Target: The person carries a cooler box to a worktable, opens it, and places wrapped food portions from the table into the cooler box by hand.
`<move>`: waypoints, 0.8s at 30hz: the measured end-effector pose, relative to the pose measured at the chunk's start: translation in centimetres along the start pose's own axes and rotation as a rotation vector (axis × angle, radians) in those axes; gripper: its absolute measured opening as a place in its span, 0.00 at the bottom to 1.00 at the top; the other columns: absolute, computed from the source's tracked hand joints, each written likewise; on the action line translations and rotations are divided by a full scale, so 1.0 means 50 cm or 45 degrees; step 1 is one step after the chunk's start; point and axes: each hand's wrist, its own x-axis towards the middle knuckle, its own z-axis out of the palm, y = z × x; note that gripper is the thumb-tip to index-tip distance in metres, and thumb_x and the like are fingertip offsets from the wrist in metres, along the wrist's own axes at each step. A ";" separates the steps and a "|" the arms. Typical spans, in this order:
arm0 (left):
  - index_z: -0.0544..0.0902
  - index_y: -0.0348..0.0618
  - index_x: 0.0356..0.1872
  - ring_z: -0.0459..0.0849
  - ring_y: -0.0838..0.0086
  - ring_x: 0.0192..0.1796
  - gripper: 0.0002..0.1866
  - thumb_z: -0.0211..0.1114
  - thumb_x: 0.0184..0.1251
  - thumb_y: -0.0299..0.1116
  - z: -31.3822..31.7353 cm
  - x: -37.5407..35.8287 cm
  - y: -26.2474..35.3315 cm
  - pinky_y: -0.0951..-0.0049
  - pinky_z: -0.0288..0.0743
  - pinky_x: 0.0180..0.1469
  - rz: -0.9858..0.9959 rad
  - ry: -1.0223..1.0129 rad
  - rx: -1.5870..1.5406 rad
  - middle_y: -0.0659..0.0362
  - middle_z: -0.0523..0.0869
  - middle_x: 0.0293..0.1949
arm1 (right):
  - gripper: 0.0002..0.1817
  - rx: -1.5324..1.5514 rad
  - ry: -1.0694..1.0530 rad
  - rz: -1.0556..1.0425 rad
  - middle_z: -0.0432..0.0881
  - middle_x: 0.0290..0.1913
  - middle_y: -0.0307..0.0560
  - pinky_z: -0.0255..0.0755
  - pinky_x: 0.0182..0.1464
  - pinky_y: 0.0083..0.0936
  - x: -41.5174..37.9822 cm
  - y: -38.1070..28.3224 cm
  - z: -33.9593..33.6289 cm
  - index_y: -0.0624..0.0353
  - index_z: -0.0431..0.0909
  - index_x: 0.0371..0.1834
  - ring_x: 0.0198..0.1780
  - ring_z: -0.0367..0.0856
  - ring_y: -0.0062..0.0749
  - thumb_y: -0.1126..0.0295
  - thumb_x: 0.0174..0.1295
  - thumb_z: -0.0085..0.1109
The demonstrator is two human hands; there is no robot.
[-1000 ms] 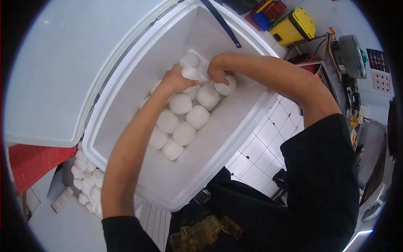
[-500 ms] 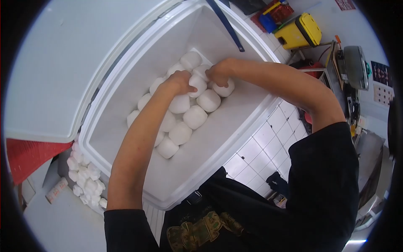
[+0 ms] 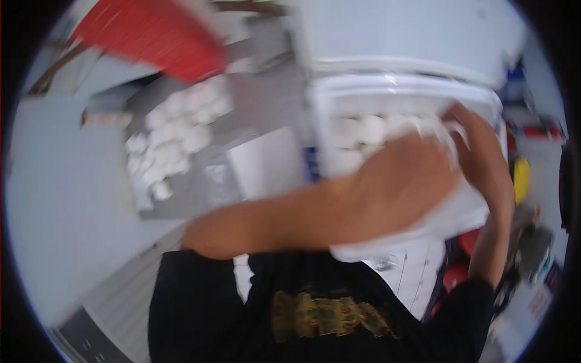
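My left hand (image 3: 414, 172) reaches across the white chest (image 3: 325, 115), close to my right hand (image 3: 478, 151) at the chest's right side. Motion smears the left hand, and its fingers are hidden. The right fingers curl near a blurred whitish patch; whether they hold anything cannot be made out. Below and beyond the hands, white rounded bundles (image 3: 371, 129) lie inside the chest, partly covered by my left hand and forearm.
A pile of white lumps (image 3: 175, 130) lies on a grey surface (image 3: 260, 112) to the left. A white flat sheet (image 3: 268, 162) is near it, beside clear plastic (image 3: 218, 178). A red ribbed thing (image 3: 151, 36) stands behind. The chest's lid (image 3: 411, 33) is raised.
My view has swung left, bringing the pile and grey surface into fuller view. Both hands have come up from among the bundles, the left now crossing in front of the chest. The picture is blurrier.
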 end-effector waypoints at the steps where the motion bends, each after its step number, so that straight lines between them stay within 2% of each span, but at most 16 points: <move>1: 0.85 0.38 0.39 0.87 0.62 0.38 0.08 0.67 0.65 0.32 -0.050 -0.086 0.011 0.62 0.80 0.43 -0.094 -0.040 -0.317 0.53 0.86 0.34 | 0.15 0.188 0.074 -0.086 0.84 0.48 0.58 0.74 0.57 0.42 -0.016 -0.097 -0.023 0.62 0.78 0.49 0.53 0.81 0.60 0.83 0.58 0.62; 2: 0.86 0.38 0.42 0.87 0.65 0.38 0.09 0.68 0.66 0.32 -0.097 -0.170 0.019 0.64 0.80 0.43 -0.164 -0.064 -0.653 0.54 0.86 0.34 | 0.17 0.217 0.155 -0.106 0.84 0.46 0.58 0.75 0.56 0.40 -0.042 -0.198 -0.032 0.64 0.78 0.48 0.52 0.83 0.59 0.87 0.55 0.61; 3: 0.87 0.38 0.45 0.87 0.69 0.37 0.10 0.69 0.68 0.33 -0.144 -0.246 0.018 0.67 0.80 0.43 -0.201 -0.080 -1.001 0.56 0.86 0.34 | 0.17 0.335 0.118 -0.059 0.85 0.46 0.58 0.75 0.55 0.38 -0.062 -0.294 -0.039 0.65 0.78 0.48 0.50 0.85 0.56 0.88 0.54 0.62; 4: 0.87 0.38 0.48 0.87 0.72 0.37 0.12 0.70 0.69 0.34 -0.182 -0.320 0.008 0.70 0.79 0.43 -0.211 -0.105 -1.366 0.57 0.86 0.33 | 0.16 0.372 0.076 -0.073 0.85 0.44 0.58 0.77 0.51 0.35 -0.083 -0.381 -0.036 0.66 0.80 0.47 0.47 0.86 0.52 0.86 0.54 0.65; 6: 0.87 0.40 0.54 0.85 0.79 0.38 0.14 0.71 0.69 0.30 -0.168 -0.538 -0.093 0.75 0.78 0.42 -0.571 0.098 -1.480 0.59 0.87 0.37 | 0.20 0.974 -0.116 -0.245 0.88 0.42 0.53 0.79 0.46 0.32 -0.096 -0.509 0.039 0.64 0.83 0.47 0.42 0.87 0.44 0.81 0.49 0.76; 7: 0.87 0.40 0.52 0.84 0.81 0.38 0.12 0.69 0.68 0.27 -0.148 -0.651 -0.161 0.77 0.78 0.41 -0.955 0.265 -1.584 0.60 0.88 0.40 | 0.21 1.103 -0.371 -0.303 0.89 0.42 0.51 0.80 0.48 0.32 -0.064 -0.574 0.067 0.63 0.82 0.48 0.43 0.89 0.42 0.79 0.49 0.79; 8: 0.86 0.40 0.52 0.82 0.83 0.38 0.13 0.69 0.69 0.27 -0.073 -0.769 -0.237 0.79 0.76 0.40 -1.179 0.785 -1.550 0.62 0.88 0.41 | 0.21 1.136 -0.572 -0.288 0.89 0.43 0.51 0.81 0.51 0.33 -0.028 -0.634 0.120 0.62 0.82 0.48 0.45 0.90 0.40 0.77 0.51 0.80; 9: 0.84 0.36 0.52 0.79 0.82 0.37 0.15 0.72 0.68 0.31 -0.052 -0.849 -0.281 0.79 0.74 0.41 -1.588 1.193 -1.352 0.65 0.83 0.36 | 0.21 1.151 -0.556 -0.324 0.89 0.44 0.49 0.81 0.52 0.31 0.006 -0.683 0.205 0.62 0.80 0.50 0.47 0.90 0.35 0.76 0.54 0.79; 10: 0.82 0.35 0.52 0.78 0.80 0.37 0.18 0.73 0.68 0.35 -0.009 -0.945 -0.336 0.76 0.73 0.41 -1.877 1.599 -1.170 0.66 0.81 0.35 | 0.22 1.391 -0.625 0.000 0.87 0.44 0.45 0.81 0.51 0.28 0.042 -0.731 0.310 0.63 0.77 0.55 0.48 0.88 0.29 0.75 0.59 0.76; 11: 0.81 0.36 0.52 0.78 0.80 0.38 0.18 0.73 0.68 0.36 0.023 -1.032 -0.379 0.75 0.73 0.41 -1.909 1.889 -0.963 0.66 0.80 0.35 | 0.23 1.336 -0.552 0.074 0.85 0.43 0.44 0.81 0.49 0.26 0.093 -0.777 0.416 0.63 0.74 0.59 0.49 0.86 0.26 0.72 0.63 0.73; 12: 0.80 0.36 0.51 0.78 0.79 0.38 0.18 0.74 0.68 0.36 0.032 -1.099 -0.399 0.73 0.74 0.42 -1.940 2.172 -0.733 0.66 0.80 0.35 | 0.24 1.164 -0.501 0.136 0.85 0.44 0.46 0.81 0.47 0.26 0.149 -0.828 0.496 0.64 0.72 0.61 0.48 0.85 0.27 0.70 0.66 0.71; 15: 0.81 0.38 0.49 0.79 0.78 0.38 0.16 0.74 0.67 0.35 -0.065 -1.204 -0.426 0.72 0.74 0.42 -1.759 1.929 -0.296 0.65 0.80 0.35 | 0.33 1.151 -0.268 0.140 0.83 0.51 0.54 0.79 0.53 0.29 0.305 -0.932 0.710 0.67 0.71 0.62 0.52 0.84 0.34 0.62 0.61 0.77; 17: 0.81 0.40 0.49 0.80 0.76 0.38 0.15 0.74 0.67 0.34 -0.156 -1.208 -0.431 0.71 0.74 0.42 -1.703 1.813 -0.275 0.64 0.81 0.35 | 0.40 1.077 -0.007 0.223 0.81 0.56 0.61 0.77 0.58 0.34 0.425 -0.984 0.787 0.70 0.70 0.64 0.58 0.82 0.42 0.56 0.57 0.80; 19: 0.82 0.42 0.49 0.81 0.74 0.37 0.14 0.75 0.66 0.32 -0.228 -1.210 -0.448 0.71 0.75 0.43 -1.625 1.704 -0.306 0.62 0.82 0.35 | 0.49 0.844 0.316 0.063 0.78 0.60 0.66 0.75 0.62 0.42 0.564 -1.012 0.809 0.73 0.66 0.67 0.62 0.80 0.52 0.53 0.51 0.82; 21: 0.82 0.44 0.49 0.82 0.72 0.37 0.14 0.75 0.65 0.31 -0.275 -1.206 -0.469 0.70 0.76 0.43 -1.525 1.601 -0.379 0.60 0.83 0.36 | 0.53 0.415 0.375 -0.065 0.76 0.62 0.68 0.72 0.66 0.48 0.665 -1.031 0.814 0.67 0.65 0.72 0.64 0.77 0.59 0.54 0.45 0.85; 24: 0.83 0.43 0.49 0.84 0.71 0.41 0.15 0.76 0.63 0.31 -0.313 -1.171 -0.492 0.70 0.77 0.43 -1.363 1.407 -0.272 0.58 0.86 0.38 | 0.50 0.058 0.067 -0.396 0.75 0.63 0.67 0.72 0.66 0.49 0.753 -1.003 0.862 0.57 0.71 0.70 0.64 0.76 0.61 0.60 0.38 0.85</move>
